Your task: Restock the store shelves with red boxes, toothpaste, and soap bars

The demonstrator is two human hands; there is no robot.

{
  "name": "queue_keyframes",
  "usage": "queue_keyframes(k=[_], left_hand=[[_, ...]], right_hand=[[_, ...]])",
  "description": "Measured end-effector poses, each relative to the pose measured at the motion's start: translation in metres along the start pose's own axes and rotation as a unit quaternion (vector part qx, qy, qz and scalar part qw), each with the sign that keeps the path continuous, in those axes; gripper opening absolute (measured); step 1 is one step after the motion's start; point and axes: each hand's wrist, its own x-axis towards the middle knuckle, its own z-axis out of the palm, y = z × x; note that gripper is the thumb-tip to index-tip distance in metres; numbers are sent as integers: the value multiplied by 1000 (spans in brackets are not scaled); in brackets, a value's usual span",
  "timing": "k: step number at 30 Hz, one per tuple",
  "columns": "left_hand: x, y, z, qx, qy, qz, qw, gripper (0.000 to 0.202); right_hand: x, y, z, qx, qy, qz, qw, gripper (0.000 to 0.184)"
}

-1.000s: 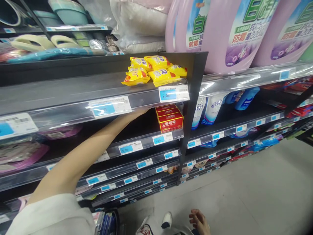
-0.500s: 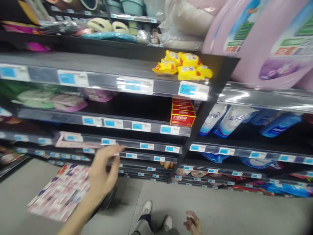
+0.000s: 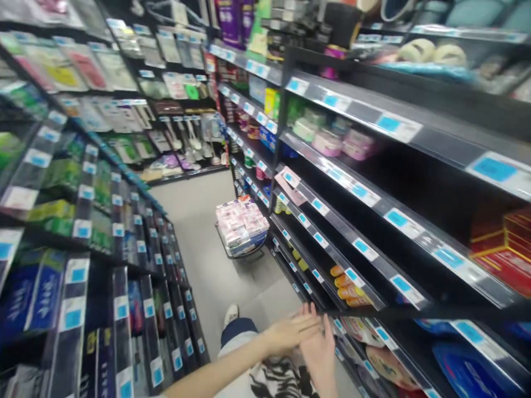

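My left hand reaches in from the lower left on a bare forearm, fingers stretched out to the right. My right hand is raised beside it, palm flat and fingers pointing up. The two hands touch low in the view, just in front of the lowest shelves on the right. Neither hand holds anything. Below them I see my patterned clothing and one white shoe on the grey floor.
A narrow shop aisle runs ahead between dark shelving with blue price labels. A wire basket of pink and white packs stands on the floor ahead. Red boxes sit on a right-hand shelf. Hanging goods fill the far wall.
My view has swung left, from the shelf front to down the aisle. My left hand came away from the shelf, dropped low and met my right hand.
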Motion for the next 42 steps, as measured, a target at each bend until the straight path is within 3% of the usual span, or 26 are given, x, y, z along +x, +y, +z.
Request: queue_keyframes(k=[2, 3, 6, 9, 13, 17, 23, 29, 31, 36, 39, 42], left_hand=[[-7, -17, -23, -2, 22, 0, 1000, 50], [-13, -25, -32, -4, 30, 3, 1000, 46], [-40, -54, -48, 5, 35, 13, 999, 37], [-82, -86, -55, 13, 34, 17, 999, 31], [-142, -127, -67, -2, 57, -22, 998, 26], [-184, -156, -82, -22, 90, -65, 994, 32], [-224, -193, -100, -95, 143, -158, 972, 46], [-272, -234, -112, -136, 210, -251, 935, 54], [-286, -249, -123, -137, 227, -293, 919, 55], [-311, -299, -170, -128, 263, -337, 895, 54], [-314, -337, -206, -105, 261, -326, 902, 56], [-308, -373, -236, -89, 241, -290, 922, 56]], right_hand=[[17, 12, 30, -9, 0, -4, 1000, 20], [27, 19, 42, -19, 5, -9, 1000, 23], [60, 51, 69, -70, 31, -31, 997, 59], [88, 98, 95, -133, 53, -54, 988, 73], [112, 160, 139, -179, 44, -54, 981, 72], [135, 198, 180, -178, 10, -38, 983, 66], [180, 239, 218, -120, 24, 19, 992, 53], [232, 284, 262, -161, 7, 86, 983, 27], [252, 299, 282, -180, -7, 116, 977, 26], [308, 322, 342, -227, -57, 160, 959, 51], [340, 323, 378, -243, -97, 160, 952, 55], [367, 314, 399, -243, -124, 151, 950, 51]])
